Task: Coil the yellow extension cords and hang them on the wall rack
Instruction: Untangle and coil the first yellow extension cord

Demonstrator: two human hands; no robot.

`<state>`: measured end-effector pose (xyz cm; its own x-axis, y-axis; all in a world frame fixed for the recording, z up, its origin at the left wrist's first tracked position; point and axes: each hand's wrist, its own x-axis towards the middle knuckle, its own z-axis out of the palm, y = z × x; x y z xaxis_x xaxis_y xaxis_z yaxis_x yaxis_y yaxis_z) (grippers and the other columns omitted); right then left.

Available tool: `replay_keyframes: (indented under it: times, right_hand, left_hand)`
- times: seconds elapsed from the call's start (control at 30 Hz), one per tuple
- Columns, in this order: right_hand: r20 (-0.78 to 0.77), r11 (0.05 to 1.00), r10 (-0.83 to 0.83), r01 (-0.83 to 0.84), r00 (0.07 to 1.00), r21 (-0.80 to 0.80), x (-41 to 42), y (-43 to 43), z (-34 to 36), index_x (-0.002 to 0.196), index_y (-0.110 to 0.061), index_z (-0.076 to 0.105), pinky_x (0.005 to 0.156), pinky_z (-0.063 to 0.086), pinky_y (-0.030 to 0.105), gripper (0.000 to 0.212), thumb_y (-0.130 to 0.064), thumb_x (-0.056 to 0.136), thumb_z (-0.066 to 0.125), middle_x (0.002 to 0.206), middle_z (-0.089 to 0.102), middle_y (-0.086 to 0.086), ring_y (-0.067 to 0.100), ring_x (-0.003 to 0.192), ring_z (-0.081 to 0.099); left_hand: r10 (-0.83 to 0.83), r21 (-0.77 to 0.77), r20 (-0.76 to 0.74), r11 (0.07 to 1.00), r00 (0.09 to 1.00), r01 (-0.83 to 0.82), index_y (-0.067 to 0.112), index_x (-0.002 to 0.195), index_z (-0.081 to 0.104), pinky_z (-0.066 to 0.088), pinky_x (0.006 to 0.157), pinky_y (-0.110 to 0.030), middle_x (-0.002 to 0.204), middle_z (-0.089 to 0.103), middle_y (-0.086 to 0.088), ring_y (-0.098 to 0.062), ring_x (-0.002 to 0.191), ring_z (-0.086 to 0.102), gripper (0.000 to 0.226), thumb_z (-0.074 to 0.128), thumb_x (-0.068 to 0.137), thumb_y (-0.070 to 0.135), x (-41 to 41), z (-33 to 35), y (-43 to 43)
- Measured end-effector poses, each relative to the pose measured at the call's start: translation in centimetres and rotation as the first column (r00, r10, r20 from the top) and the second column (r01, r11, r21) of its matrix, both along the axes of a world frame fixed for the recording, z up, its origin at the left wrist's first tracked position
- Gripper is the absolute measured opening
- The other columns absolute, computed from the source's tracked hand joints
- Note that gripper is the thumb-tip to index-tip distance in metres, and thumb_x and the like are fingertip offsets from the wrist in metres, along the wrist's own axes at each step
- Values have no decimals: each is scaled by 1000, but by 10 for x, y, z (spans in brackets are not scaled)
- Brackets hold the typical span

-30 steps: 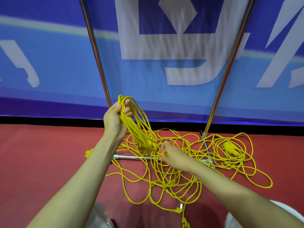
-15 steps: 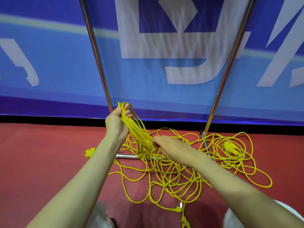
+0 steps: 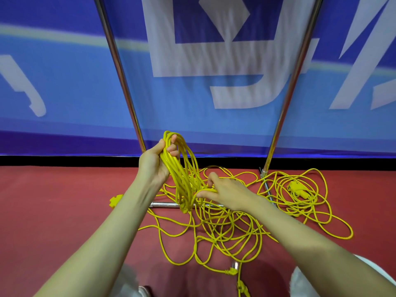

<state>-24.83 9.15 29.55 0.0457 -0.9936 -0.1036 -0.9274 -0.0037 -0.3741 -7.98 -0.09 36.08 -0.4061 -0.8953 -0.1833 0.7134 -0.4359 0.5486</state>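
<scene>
My left hand [image 3: 156, 161] grips the top of a bundle of yellow cord loops [image 3: 184, 176] that hangs down in front of the blue wall. Just right of the bundle's lower part, my right hand [image 3: 227, 191] pinches a strand of the same yellow cord [image 3: 205, 190]. Below both hands a loose tangle of yellow cord [image 3: 222, 232] sprawls over the red floor. A second yellow cord [image 3: 300, 202], with its plug block [image 3: 297, 188], lies in loose rings to the right.
Two slanted chrome poles [image 3: 120, 78] [image 3: 293, 82] rise in front of the blue banner wall [image 3: 64, 93]. A chrome base bar [image 3: 165, 204] lies on the red floor [image 3: 53, 211] under the cords. A yellow plug [image 3: 114, 201] sits left of it; another plug [image 3: 243, 289] lies near the bottom edge.
My right hand rose from the floor tangle toward the hanging bundle, bringing a strand with it. My left hand kept its grip and shifted slightly.
</scene>
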Motion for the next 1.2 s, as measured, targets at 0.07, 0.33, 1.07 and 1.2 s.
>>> replay_keyframes:
  times: [0.07,0.33,1.07,1.2]
  right_hand:
    - [113,997,-47,53,992,-53,0,-3,8,97,-23,40,64,37,34,59,-74,73,57,73,50,-5,18,70,50]
    - [509,958,268,-171,818,-229,-5,-6,32,111,-17,55,81,48,24,31,-2,86,63,90,59,-7,6,85,58]
    - [863,980,5,-175,505,97,-11,-5,49,108,-6,44,72,55,24,20,8,93,48,93,68,12,19,80,68]
    - [610,999,-37,53,792,-9,-13,-9,44,96,-10,43,51,45,15,26,-16,88,66,72,69,10,14,58,65]
  left_hand:
    - [21,5,-6,1000,1000,-21,-2,97,52,39,44,-17,90,60,-11,-8,45,45,25,32,103,11,2,0,-2]
    - [-43,-8,93,999,995,44,3,93,50,37,46,-14,84,56,-8,-6,46,43,21,33,102,11,-8,-12,0]
    - [-142,-224,465,936,874,272,-4,111,52,46,46,-24,60,59,-1,-12,50,47,22,38,102,11,-25,-25,22]
    - [-129,-214,482,942,867,259,-11,121,50,47,49,-24,70,62,-2,-12,54,49,30,42,101,10,-27,-31,25]
